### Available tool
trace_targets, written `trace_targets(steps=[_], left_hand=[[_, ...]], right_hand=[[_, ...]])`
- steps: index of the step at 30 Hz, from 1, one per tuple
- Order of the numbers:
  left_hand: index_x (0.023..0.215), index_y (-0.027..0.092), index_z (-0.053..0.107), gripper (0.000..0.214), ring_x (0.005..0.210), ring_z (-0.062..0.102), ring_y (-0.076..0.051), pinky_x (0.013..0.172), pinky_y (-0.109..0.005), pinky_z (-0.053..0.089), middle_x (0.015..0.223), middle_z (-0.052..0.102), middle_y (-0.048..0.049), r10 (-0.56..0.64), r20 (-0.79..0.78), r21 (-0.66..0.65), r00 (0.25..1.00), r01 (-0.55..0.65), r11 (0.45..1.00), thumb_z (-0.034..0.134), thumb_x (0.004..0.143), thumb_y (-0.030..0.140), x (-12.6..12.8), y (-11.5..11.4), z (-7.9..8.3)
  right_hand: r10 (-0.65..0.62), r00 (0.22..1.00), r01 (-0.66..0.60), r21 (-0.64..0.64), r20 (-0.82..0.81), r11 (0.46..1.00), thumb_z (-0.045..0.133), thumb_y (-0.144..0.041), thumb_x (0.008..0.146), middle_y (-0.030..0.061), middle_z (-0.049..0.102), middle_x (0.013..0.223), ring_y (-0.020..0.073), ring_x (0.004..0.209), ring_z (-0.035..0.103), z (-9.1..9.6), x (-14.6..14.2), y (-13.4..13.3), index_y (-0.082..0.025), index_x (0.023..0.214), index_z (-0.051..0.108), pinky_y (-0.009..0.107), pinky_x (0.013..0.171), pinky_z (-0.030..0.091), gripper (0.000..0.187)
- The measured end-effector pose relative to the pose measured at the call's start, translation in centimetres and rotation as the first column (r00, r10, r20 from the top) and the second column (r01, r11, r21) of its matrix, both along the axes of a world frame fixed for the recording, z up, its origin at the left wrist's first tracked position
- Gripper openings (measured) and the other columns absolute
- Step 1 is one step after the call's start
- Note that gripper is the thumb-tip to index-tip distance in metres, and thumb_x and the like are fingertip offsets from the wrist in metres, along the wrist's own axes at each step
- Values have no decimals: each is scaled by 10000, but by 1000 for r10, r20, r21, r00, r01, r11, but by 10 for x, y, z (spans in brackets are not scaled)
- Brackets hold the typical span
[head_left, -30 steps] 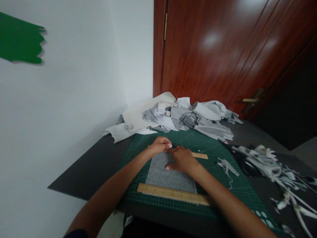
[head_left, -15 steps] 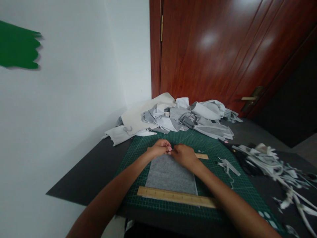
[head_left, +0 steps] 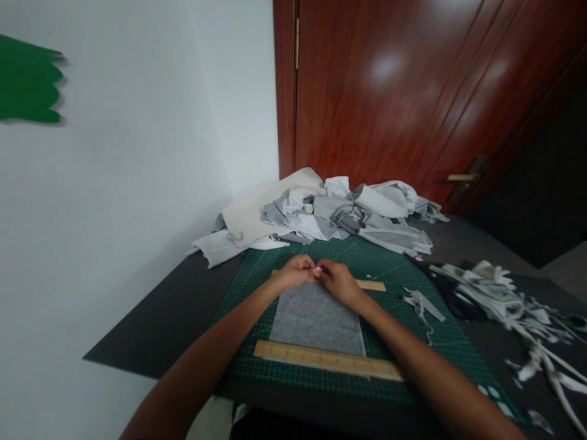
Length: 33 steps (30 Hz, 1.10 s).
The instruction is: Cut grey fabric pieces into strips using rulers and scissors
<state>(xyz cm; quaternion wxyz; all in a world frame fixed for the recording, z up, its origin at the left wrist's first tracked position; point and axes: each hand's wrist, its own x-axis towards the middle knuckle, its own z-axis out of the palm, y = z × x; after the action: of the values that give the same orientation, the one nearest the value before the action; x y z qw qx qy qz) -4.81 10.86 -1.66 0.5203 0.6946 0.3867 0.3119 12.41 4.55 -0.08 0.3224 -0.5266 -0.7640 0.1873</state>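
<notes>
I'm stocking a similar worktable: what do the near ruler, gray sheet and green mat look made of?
Near ruler: likely wood or bamboo, by its tan color; dull finish.
Gray sheet: probably felt-like fabric, matte and mottled.
Green mat: perhaps plastic, flat and dull, with a pale grid.

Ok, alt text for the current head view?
Someone's left hand and right hand are close together at the far edge of gray cloth on a green mat. A ruler crosses the cloth's near end; fabric is heaped behind.

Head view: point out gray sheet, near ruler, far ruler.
Gray sheet (head_left: pixel 316 319), head view: middle of its face.
Near ruler (head_left: pixel 326 360), head view: middle of its length.
Far ruler (head_left: pixel 372 285), head view: its exposed right end.
</notes>
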Motion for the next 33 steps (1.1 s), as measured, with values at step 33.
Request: trace_targets(steps=[33], left_hand=[[777,163,671,197,778,616,-163,720,-257,432,779,670,-7,115,-293,459,949,35,888,549,760,9,2,-15,5]], right_hand=[[22,989,-16,-44,144,999,521,-96,930,68,744,838,176,781,665,20,7,-5,-138,892,728,253,722,423,215]])
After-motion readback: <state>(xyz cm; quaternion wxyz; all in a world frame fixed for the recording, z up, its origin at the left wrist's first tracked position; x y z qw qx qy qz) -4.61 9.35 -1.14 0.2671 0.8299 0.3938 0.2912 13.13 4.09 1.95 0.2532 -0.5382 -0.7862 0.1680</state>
